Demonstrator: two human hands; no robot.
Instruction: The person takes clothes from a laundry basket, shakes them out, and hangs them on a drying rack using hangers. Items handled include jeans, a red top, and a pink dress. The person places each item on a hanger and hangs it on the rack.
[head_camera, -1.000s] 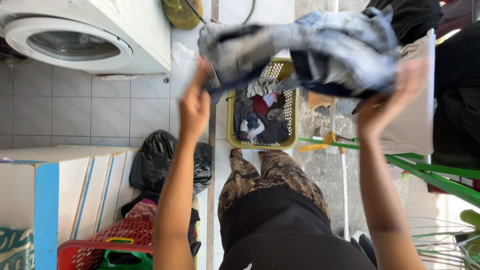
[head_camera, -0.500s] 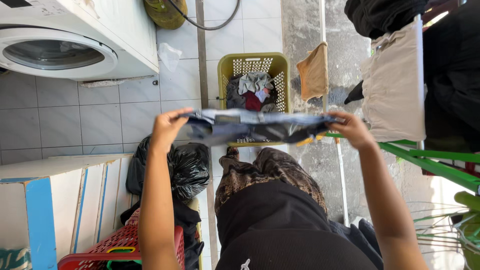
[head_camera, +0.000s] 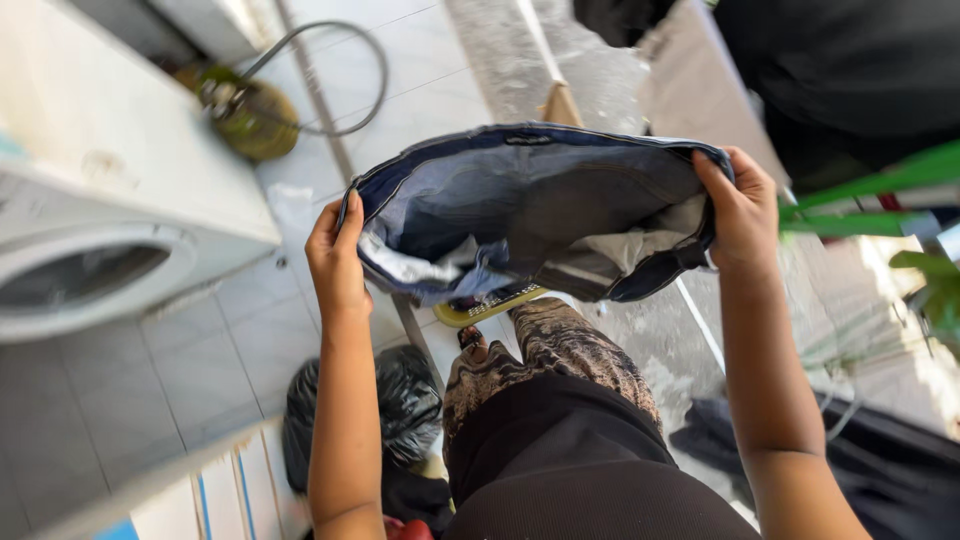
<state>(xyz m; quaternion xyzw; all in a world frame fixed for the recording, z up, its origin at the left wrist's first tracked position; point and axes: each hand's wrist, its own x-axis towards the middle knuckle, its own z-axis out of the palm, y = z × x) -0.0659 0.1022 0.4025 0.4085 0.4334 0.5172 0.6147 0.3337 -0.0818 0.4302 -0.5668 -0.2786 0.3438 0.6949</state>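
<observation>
A pair of blue jeans (head_camera: 540, 215) is held stretched open at the waistband above the tiled floor (head_camera: 130, 380), the left hand (head_camera: 337, 255) clamped on one side of the band and the right hand (head_camera: 742, 212) clamped on the other, inside-out lining and pale pocket bags exposed; the step in hand is judged to be shaking out and opening the garment, and any next move would call for both grips to be kept firm and level. A yellow laundry basket (head_camera: 490, 308) is glimpsed under the jeans. A white washing machine (head_camera: 95, 250) stands at the floor's left edge, a green gas cylinder (head_camera: 250, 118) with hose behind it, a black bag (head_camera: 400, 400) near the feet, green rails (head_camera: 880, 195) at right.
</observation>
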